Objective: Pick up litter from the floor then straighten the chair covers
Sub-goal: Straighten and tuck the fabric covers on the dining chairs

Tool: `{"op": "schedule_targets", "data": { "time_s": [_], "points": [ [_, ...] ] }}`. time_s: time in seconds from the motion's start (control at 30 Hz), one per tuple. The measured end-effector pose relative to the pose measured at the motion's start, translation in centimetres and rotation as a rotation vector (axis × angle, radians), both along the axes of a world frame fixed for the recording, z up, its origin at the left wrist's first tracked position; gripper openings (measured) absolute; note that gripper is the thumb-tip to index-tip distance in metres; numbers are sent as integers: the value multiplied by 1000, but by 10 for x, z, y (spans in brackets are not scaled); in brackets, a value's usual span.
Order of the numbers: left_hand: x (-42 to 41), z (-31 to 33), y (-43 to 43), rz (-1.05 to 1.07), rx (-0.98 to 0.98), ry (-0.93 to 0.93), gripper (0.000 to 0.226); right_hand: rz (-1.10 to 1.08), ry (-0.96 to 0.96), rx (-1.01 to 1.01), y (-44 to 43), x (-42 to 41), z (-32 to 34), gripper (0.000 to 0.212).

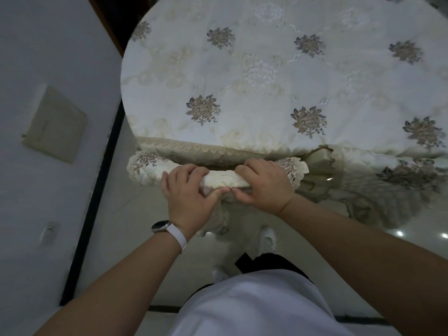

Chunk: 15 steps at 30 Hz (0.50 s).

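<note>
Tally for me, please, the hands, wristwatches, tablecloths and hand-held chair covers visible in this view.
Hands: 2 (left hand, right hand)
Wristwatches: 1 (wristwatch)
Tablecloths: 1 (tablecloth)
Held chair covers: 1 (chair cover)
Total: 5

Dining room: floral-clothed round table (278, 76), lace-covered chair (145, 170).

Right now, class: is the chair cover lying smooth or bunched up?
Bunched. The chair cover shows folds where the left hand and right hand grip it along the chair's top.
</note>
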<state>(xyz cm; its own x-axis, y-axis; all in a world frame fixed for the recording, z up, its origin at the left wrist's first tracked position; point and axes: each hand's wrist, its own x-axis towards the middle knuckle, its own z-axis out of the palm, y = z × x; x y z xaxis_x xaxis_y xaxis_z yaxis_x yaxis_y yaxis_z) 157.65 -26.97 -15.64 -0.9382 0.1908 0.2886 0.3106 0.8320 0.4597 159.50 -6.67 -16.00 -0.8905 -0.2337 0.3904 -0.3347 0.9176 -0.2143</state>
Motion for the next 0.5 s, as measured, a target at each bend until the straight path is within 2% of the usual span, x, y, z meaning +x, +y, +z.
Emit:
{"op": "schedule_targets", "data": {
  "time_s": [0.13,0.5],
  "points": [
    [-21,5,-12,-72,-65,7,67,-25,5,-36,-2,-12,-1,41],
    [-43,6,-10,-69,-59,-48,63,-1,29,-48,2,-39,-2,43]
  ]
}}
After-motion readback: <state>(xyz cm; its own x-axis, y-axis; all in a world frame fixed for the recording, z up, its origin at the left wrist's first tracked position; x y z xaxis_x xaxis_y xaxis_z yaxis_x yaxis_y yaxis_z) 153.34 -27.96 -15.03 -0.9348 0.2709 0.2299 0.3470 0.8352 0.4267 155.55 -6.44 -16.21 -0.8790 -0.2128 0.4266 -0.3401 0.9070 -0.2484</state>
